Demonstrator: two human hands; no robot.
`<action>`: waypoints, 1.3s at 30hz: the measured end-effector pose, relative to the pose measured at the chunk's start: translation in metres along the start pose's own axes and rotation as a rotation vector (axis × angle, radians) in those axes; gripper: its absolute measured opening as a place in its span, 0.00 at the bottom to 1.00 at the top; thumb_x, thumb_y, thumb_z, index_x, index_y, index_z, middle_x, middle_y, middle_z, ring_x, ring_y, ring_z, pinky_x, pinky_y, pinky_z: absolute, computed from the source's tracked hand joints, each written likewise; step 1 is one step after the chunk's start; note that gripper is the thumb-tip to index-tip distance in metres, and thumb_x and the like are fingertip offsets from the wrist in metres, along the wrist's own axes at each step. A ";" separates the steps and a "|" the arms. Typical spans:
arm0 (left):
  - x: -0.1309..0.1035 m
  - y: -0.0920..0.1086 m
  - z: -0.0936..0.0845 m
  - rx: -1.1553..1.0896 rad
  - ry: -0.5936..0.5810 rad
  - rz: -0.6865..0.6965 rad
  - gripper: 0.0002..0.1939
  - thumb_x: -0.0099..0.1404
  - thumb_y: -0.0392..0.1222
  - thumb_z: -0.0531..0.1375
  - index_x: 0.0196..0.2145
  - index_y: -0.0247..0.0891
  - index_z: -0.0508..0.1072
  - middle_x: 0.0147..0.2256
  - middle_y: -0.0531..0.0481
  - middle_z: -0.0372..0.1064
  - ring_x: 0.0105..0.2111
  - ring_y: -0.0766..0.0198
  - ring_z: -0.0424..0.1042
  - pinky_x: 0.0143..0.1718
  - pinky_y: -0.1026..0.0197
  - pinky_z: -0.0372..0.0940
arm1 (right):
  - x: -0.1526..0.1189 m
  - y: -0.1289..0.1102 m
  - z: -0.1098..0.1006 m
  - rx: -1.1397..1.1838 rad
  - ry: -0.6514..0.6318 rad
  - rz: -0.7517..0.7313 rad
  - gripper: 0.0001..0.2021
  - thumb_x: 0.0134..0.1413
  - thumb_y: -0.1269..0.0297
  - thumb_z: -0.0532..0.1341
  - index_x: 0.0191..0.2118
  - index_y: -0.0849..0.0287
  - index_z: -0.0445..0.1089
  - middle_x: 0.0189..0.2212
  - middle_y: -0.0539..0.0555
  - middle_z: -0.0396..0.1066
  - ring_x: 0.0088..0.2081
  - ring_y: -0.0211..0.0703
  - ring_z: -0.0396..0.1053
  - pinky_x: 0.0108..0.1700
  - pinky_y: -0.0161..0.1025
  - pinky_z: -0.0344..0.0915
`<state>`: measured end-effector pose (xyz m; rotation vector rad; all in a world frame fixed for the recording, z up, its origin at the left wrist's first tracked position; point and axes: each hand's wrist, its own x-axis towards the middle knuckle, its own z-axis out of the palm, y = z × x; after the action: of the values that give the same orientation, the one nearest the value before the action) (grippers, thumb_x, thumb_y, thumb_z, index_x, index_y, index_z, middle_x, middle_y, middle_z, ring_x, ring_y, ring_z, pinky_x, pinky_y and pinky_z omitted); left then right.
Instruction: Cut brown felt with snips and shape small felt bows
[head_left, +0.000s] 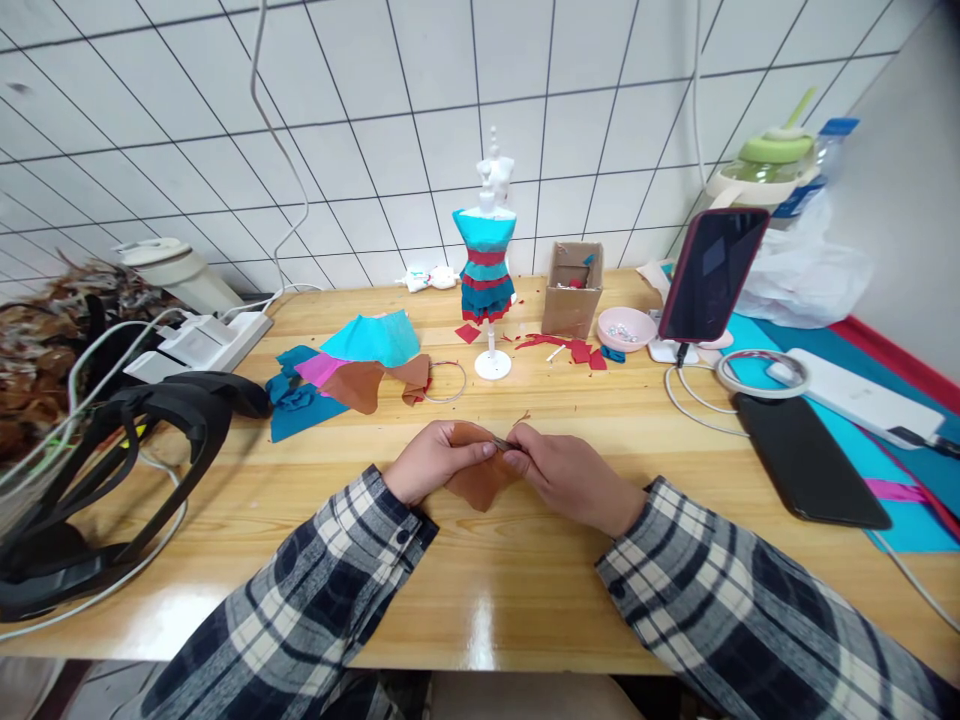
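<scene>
A brown piece of crepe paper or thin cloth (478, 482) is held just above the table, between my two hands. My left hand (431, 462) grips its upper left part, with the thumb pressed on the top edge. The thumb and fingers of my right hand (566, 472) pinch the edge at the upper right, where it looks gathered or folded; the fingertips hide the details. The lower part hangs down as a loose point. Beyond the hands stands a small white dress form (491, 195), dressed in layered turquoise, red and dark teal pieces.
Turquoise (379, 338), pink and brown pieces lie left of the dress form, beside a thin ring (448, 382). To the right are a cardboard box (571, 300), red scraps (581, 350), a pink bowl (626, 328), a propped phone (712, 280) and a black phone (814, 460). A black headset (184, 440) sits left.
</scene>
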<state>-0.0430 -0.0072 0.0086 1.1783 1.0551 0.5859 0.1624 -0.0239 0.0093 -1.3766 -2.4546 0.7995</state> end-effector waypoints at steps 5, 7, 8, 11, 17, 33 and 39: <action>0.001 0.000 0.000 0.027 -0.007 0.019 0.14 0.56 0.46 0.66 0.38 0.35 0.79 0.38 0.46 0.78 0.36 0.59 0.75 0.41 0.60 0.66 | 0.000 -0.001 0.000 -0.006 0.007 -0.004 0.15 0.67 0.54 0.44 0.43 0.57 0.61 0.34 0.53 0.73 0.33 0.41 0.69 0.32 0.36 0.52; 0.001 0.000 0.000 0.026 -0.008 0.018 0.14 0.56 0.46 0.66 0.37 0.35 0.79 0.38 0.46 0.78 0.36 0.60 0.75 0.41 0.61 0.66 | 0.000 -0.001 0.000 -0.005 0.012 -0.003 0.15 0.67 0.54 0.44 0.43 0.57 0.61 0.34 0.53 0.73 0.33 0.42 0.69 0.32 0.36 0.52; 0.001 0.000 0.000 0.024 -0.008 0.015 0.14 0.56 0.46 0.66 0.37 0.36 0.79 0.38 0.47 0.78 0.36 0.60 0.75 0.41 0.61 0.66 | 0.000 -0.001 0.000 -0.004 0.013 -0.001 0.15 0.67 0.54 0.44 0.43 0.57 0.61 0.34 0.53 0.73 0.33 0.42 0.69 0.32 0.36 0.52; 0.001 0.000 0.001 0.024 -0.009 0.014 0.14 0.56 0.47 0.66 0.38 0.36 0.79 0.38 0.46 0.78 0.37 0.59 0.75 0.41 0.60 0.67 | 0.001 -0.001 0.001 -0.010 0.016 0.005 0.15 0.67 0.54 0.44 0.43 0.57 0.61 0.35 0.53 0.73 0.34 0.42 0.70 0.32 0.36 0.52; 0.000 0.001 0.001 0.049 -0.023 0.011 0.15 0.56 0.48 0.66 0.37 0.35 0.79 0.39 0.46 0.78 0.37 0.57 0.75 0.41 0.59 0.68 | 0.001 -0.001 0.001 -0.024 0.022 -0.007 0.15 0.68 0.54 0.43 0.42 0.56 0.60 0.34 0.53 0.73 0.33 0.41 0.70 0.32 0.36 0.51; 0.000 0.001 0.001 0.010 -0.024 0.008 0.13 0.56 0.45 0.66 0.37 0.36 0.79 0.39 0.47 0.78 0.38 0.60 0.74 0.43 0.61 0.66 | 0.000 -0.001 0.000 0.010 0.020 -0.005 0.15 0.67 0.53 0.44 0.42 0.57 0.61 0.34 0.53 0.73 0.34 0.42 0.69 0.32 0.36 0.52; -0.001 0.001 0.001 -0.010 -0.022 -0.010 0.13 0.56 0.47 0.66 0.35 0.34 0.78 0.34 0.48 0.77 0.33 0.63 0.72 0.38 0.63 0.64 | 0.001 0.001 0.002 0.048 0.046 0.005 0.14 0.67 0.53 0.45 0.42 0.56 0.61 0.33 0.53 0.72 0.33 0.42 0.68 0.32 0.35 0.53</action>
<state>-0.0423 -0.0083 0.0102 1.1676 1.0381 0.5688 0.1616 -0.0234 0.0071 -1.3688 -2.3821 0.8133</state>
